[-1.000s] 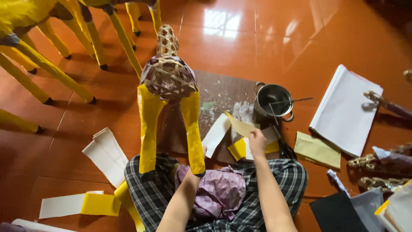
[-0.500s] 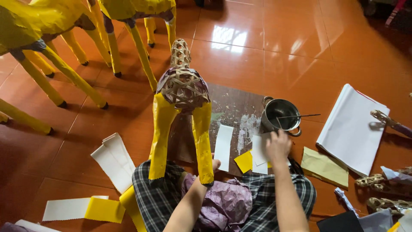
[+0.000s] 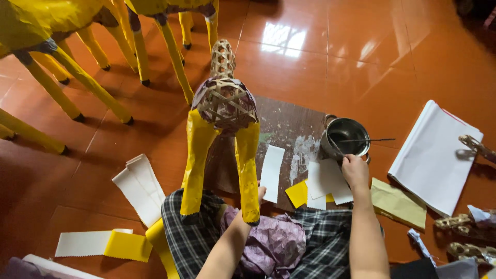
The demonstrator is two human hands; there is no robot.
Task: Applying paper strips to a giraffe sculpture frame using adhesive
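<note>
— Start nearest. What's by the person's lap?

— Checked trousers [image 3: 196, 232] and a crumpled wad of purple paper [image 3: 276, 245] on the lap. The left hand [image 3: 257, 199] is up against the near right leg of a woven animal frame [image 3: 225, 103]; most of it is hidden behind that leg, so I cannot tell whether it grips or just steadies.

— And the legs themselves?

— Two yellow paper-covered legs [image 3: 196, 165] hang down towards the lap; the body above them is bare bamboo lattice with purple paper showing through.

— The right hand?

— The right hand [image 3: 355, 170] is closed in a narrow grip, apparently around the handle of a thin tool, just at the near rim of a small metal pot [image 3: 347, 135]. A slim stick [image 3: 369, 140] lies across the pot's mouth.

— What's under that hand?

— White paper strips [image 3: 272, 173] and a yellow piece [image 3: 298, 194] on a dark smeared board [image 3: 289, 124].

— Off to the sides?

— Left, more white and yellow strips [image 3: 139, 188] on the red tiled floor [image 3: 330, 62]. Right, a stack of white sheets [image 3: 434, 155] and an olive sheet [image 3: 397, 202].

— Farthest away?

— Finished yellow animal figures [image 3: 46, 31] standing at far left.
</note>
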